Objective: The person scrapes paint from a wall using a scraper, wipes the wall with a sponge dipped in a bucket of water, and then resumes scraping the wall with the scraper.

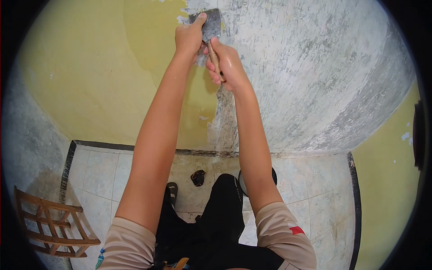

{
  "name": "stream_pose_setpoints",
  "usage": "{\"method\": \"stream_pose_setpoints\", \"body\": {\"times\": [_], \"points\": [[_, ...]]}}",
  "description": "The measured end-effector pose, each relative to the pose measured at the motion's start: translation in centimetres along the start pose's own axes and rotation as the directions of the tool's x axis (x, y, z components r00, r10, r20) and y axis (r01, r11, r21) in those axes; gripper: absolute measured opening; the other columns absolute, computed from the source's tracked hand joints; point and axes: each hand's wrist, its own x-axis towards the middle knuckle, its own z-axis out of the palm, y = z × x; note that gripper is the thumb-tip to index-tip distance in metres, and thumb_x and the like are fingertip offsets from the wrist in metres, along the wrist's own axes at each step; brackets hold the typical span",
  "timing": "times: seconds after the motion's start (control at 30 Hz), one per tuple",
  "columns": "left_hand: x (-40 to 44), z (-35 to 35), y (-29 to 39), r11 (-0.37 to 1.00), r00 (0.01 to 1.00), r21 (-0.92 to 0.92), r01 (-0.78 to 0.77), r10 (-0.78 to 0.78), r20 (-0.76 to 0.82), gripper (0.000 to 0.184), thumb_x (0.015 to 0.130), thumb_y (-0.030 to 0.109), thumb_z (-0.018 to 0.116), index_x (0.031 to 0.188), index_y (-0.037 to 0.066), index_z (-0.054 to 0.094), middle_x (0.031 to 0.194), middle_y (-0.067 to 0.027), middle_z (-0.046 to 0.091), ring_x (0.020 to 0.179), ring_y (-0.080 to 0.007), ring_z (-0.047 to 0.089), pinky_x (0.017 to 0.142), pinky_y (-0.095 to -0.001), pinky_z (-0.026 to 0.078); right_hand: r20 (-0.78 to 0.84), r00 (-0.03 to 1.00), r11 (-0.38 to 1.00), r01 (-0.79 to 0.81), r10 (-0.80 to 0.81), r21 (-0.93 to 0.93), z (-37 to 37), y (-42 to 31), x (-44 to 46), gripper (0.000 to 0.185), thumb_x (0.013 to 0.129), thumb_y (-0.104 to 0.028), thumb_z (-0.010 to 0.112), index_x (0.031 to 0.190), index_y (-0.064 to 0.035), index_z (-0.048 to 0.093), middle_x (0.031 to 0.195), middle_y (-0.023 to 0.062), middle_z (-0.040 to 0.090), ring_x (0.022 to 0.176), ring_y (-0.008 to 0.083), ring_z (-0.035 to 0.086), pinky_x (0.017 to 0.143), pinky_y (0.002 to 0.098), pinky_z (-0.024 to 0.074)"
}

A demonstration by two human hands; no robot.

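A paint scraper point(212, 27) with a broad metal blade is held up against the wall, at the border between yellow paint and bare grey plaster. My right hand point(228, 67) is closed around its wooden handle. My left hand point(188, 39) grips the blade's left side, its thumb lying on the metal; most of its other fingers are hidden. The yellow paint point(103, 67) has a ragged edge beside the blade. Scraped plaster point(297, 67) with grey and white streaks spreads to the right.
A wooden rack-like piece of furniture point(58, 229) stands at lower left. On the tiled floor point(310, 180) lies a small dark object point(198, 177), near my feet. A dark round container point(243, 183) is partly hidden behind my right arm. Black skirting point(355, 207) edges the floor.
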Motion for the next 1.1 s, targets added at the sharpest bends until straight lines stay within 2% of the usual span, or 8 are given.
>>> {"method": "stream_pose_setpoints", "body": {"times": [0.23, 0.3, 0.43, 0.63, 0.67, 0.8, 0.9, 1.1], "points": [[-3.1, -2.3, -6.5, 0.982, 0.999, 0.187, 0.017, -0.023, 0.03, 0.06, 0.09, 0.047, 0.078, 0.065, -0.005, 0.064, 0.061, -0.0116, 0.061, 0.05, -0.0196, 0.056, 0.048, -0.0383, 0.044, -0.148, 0.989, 0.999, -0.011, 0.019, 0.05, 0.3, 7.4, -3.6, 0.052, 0.109, -0.052, 0.046, 0.099, -0.0032, 0.057, 0.057, 0.0037, 0.051, 0.036, 0.0134, 0.044, 0.033, 0.0292, 0.03], [-4.5, -3.9, -8.6, 0.966, 0.992, 0.233, -0.116, 0.1, 0.078, 0.064, 0.092, 0.049, 0.076, 0.061, -0.005, 0.062, 0.057, -0.0117, 0.057, 0.05, -0.0178, 0.051, 0.049, -0.0392, 0.042, -0.145, 0.984, 0.994, 0.111, -0.107, 0.02, 0.6, 10.1, -5.2, 0.054, 0.109, -0.055, 0.044, 0.098, -0.0034, 0.057, 0.058, 0.0044, 0.053, 0.036, 0.0135, 0.046, 0.033, 0.0289, 0.0299], [-11.6, -7.8, -7.2, 0.927, 0.97, 0.332, -0.172, 0.101, 0.219, 0.066, 0.097, 0.048, 0.073, 0.059, -0.005, 0.059, 0.049, -0.0047, 0.048, 0.05, -0.0123, 0.044, 0.049, -0.0384, 0.037, -0.172, 0.985, 0.971, 0.033, 0.009, 0.236, 3.4, 16.7, -9.6, 0.051, 0.11, -0.054, 0.046, 0.098, -0.0049, 0.056, 0.06, 0.0026, 0.052, 0.038, 0.0133, 0.046, 0.035, 0.0276, 0.0336], [-18.4, -12.7, -16.1, 0.831, 0.954, 0.555, -0.04, -0.133, 0.267, 0.07, 0.096, 0.053, 0.071, 0.058, -0.004, 0.057, 0.049, -0.0034, 0.047, 0.05, -0.0116, 0.044, 0.047, -0.0389, 0.036, -0.267, 0.96, 0.893, 0.047, 0.083, 0.448, 5.9, 27.8, -18.0, 0.049, 0.112, -0.051, 0.042, 0.097, -0.0059, 0.057, 0.063, 0.0037, 0.054, 0.04, 0.0129, 0.046, 0.037, 0.0272, 0.0356], [-19.1, -12.6, -15.8, 0.745, 0.931, 0.663, -0.073, -0.188, 0.313, 0.071, 0.096, 0.053, 0.071, 0.057, -0.004, 0.056, 0.049, -0.0033, 0.046, 0.05, -0.0113, 0.044, 0.047, -0.0388, 0.036, -0.322, 0.939, 0.843, 0.07, 0.125, 0.534, 6.4, 28.1, -18.4, 0.05, 0.112, -0.05, 0.042, 0.097, -0.0056, 0.057, 0.063, 0.004, 0.054, 0.039, 0.0127, 0.045, 0.037, 0.0271, 0.0356], [-19.2, -11.3, -15.7, 0.786, 0.942, 0.618, 0.008, -0.213, 0.259, 0.07, 0.096, 0.054, 0.071, 0.058, -0.003, 0.056, 0.05, -0.0026, 0.047, 0.05, -0.0114, 0.045, 0.046, -0.0392, 0.036, -0.339, 0.929, 0.881, 0.034, 0.147, 0.473, 5.0, 26.2, -18.0, 0.048, 0.112, -0.049, 0.042, 0.098, -0.0058, 0.058, 0.061, 0.0034, 0.053, 0.039, 0.0119, 0.043, 0.037, 0.0264, 0.0352], [-17.8, -9.8, -13.9, 0.902, 0.949, 0.414, 0.12, -0.227, 0.22, 0.069, 0.096, 0.053, 0.071, 0.058, -0.003, 0.058, 0.05, -0.0014, 0.049, 0.049, -0.0118, 0.045, 0.046, -0.0384, 0.036, -0.303, 0.948, 0.937, 0.016, 0.097, 0.35, 3.7, 23.4, -16.5, 0.047, 0.113, -0.048, 0.043, 0.101, -0.005, 0.058, 0.06, 0.0024, 0.051, 0.039, 0.0107, 0.043, 0.036, 0.0257, 0.0344], [-9.6, -5.7, -7.7, 0.95, 0.988, 0.288, -0.117, 0.082, 0.13, 0.067, 0.095, 0.05, 0.073, 0.06, -0.006, 0.061, 0.051, -0.0059, 0.052, 0.048, -0.0137, 0.05, 0.046, -0.0397, 0.039, -0.201, 0.979, 0.982, 0.067, -0.03, 0.179, 2.9, 13.6, -8.9, 0.045, 0.113, -0.045, 0.044, 0.104, -0.0021, 0.058, 0.059, 0.0019, 0.049, 0.039, 0.0104, 0.043, 0.036, 0.0267, 0.0324]]}}
